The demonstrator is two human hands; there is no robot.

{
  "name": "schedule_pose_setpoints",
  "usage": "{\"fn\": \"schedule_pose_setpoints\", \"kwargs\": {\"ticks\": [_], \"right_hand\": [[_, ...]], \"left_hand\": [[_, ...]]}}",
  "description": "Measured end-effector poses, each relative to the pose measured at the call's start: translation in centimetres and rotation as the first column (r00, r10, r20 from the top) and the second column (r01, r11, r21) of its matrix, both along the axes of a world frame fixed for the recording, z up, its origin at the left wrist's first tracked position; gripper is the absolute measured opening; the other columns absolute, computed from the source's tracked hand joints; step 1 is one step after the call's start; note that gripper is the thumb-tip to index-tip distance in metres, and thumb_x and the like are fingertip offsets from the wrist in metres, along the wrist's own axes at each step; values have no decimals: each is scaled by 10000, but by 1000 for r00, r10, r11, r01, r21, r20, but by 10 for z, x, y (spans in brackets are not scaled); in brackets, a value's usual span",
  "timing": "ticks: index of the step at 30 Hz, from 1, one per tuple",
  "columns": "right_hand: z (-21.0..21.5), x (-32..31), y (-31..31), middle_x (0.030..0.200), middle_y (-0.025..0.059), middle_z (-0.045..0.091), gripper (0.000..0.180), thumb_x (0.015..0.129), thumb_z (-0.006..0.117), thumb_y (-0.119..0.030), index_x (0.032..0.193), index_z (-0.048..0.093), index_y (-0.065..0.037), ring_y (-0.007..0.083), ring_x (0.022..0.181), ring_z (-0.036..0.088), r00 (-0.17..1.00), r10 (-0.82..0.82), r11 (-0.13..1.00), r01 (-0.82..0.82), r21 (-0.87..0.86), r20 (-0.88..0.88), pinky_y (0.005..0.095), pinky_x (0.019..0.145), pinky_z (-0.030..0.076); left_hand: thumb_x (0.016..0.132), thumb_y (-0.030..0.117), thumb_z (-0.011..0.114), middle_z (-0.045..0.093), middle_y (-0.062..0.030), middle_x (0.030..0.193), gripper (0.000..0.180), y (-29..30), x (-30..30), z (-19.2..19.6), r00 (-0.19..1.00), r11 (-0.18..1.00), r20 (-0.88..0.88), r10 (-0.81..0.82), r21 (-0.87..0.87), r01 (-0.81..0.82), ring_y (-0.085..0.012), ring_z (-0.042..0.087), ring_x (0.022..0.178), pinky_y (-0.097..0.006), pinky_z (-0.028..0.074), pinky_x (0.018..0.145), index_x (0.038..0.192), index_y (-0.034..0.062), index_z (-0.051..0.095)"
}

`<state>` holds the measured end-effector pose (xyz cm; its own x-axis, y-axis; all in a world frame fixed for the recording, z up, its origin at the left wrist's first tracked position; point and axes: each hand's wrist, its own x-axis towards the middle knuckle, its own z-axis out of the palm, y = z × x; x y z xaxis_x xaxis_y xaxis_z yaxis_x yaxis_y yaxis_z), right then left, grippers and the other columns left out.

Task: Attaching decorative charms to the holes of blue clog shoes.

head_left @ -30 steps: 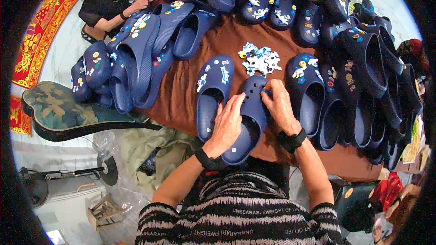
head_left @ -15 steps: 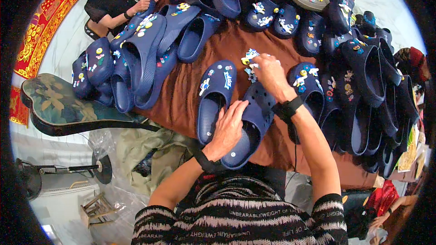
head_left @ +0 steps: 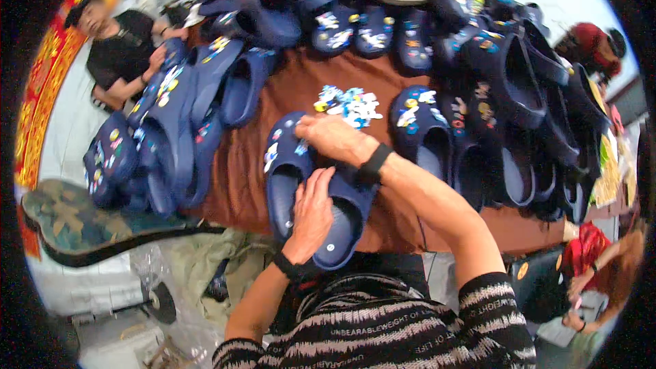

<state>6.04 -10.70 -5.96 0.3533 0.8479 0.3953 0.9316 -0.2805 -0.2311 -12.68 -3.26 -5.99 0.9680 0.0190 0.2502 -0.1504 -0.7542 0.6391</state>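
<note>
Two dark blue clogs lie side by side before me, toes pointing away. The left clog carries several charms on its toe; the right clog has its toe largely hidden under my right arm. My left hand rests across the inner sides of both clogs with its fingers stretched out. Over the left clog's toe, my right hand has its fingertips pinched together, and whatever they hold is hidden. Just beyond that hand sits a small pile of white, blue and yellow charms.
Decorated clogs crowd the right side of the brown cloth, with more heaped at left and along the back. Another person sits at the far left. A camouflage-patterned seat stands at left; a person's arms show at lower right.
My right hand has moved left from the charm pile to the left clog's toe, uncovering the pile. My left hand stays on the clogs. The whole view has shifted.
</note>
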Motion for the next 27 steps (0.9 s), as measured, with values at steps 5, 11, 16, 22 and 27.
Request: {"fn": "schedule_pose_setpoints", "kwargs": {"ticks": [5, 11, 16, 22, 27], "right_hand": [[-2, -22, 11, 798, 190, 658, 87, 800, 580, -66, 840, 640, -17, 342, 752, 696, 999, -27, 1000, 27, 6, 36, 457, 648, 564], [0, -27, -8, 831, 199, 681, 190, 695, 690, -98, 842, 631, 7, 411, 794, 685, 979, -92, 960, 136, 245, -183, 484, 678, 563], [9, 22, -31, 903, 192, 633, 161, 808, 653, -107, 920, 592, -9, 379, 825, 669, 907, -407, 891, 420, 173, -104, 473, 686, 546], [6, 10, -5, 1001, 162, 630, 236, 745, 660, -75, 978, 683, -47, 361, 906, 661, 956, -234, 963, 253, 94, -174, 462, 755, 557], [-11, -4, 19, 986, 109, 659, 212, 786, 654, -146, 975, 726, -83, 327, 939, 637, 984, -173, 975, 178, -137, 52, 431, 755, 554]], "left_hand": [[855, -22, 469, 493, -259, 1379, 523, 12, -3, -35, 998, 999, 54, 18, 51, -21, -432, 442, 1291, -468, 326, 1111, 1376, -63, 446], [871, -29, 437, 474, -252, 1400, 530, 1, -4, -5, 997, 1000, -74, 21, 21, -19, -409, 422, 1327, -464, 298, 1123, 1401, -48, 423], [860, -73, 410, 467, -232, 1417, 550, -4, -7, -3, 995, 997, -78, -67, 21, 69, -386, 407, 1357, -426, 274, 1160, 1408, -31, 428], [872, 3, 481, 450, -252, 1436, 550, -5, -19, -8, 995, 995, 34, -95, 18, 94, -405, 400, 1362, -449, 266, 1166, 1416, -48, 421], [923, 78, 532, 503, -218, 1347, 452, 23, -32, -10, 979, 937, 79, 187, -315, -153, -336, 486, 1252, -438, 362, 1082, 1351, -54, 477]]}}
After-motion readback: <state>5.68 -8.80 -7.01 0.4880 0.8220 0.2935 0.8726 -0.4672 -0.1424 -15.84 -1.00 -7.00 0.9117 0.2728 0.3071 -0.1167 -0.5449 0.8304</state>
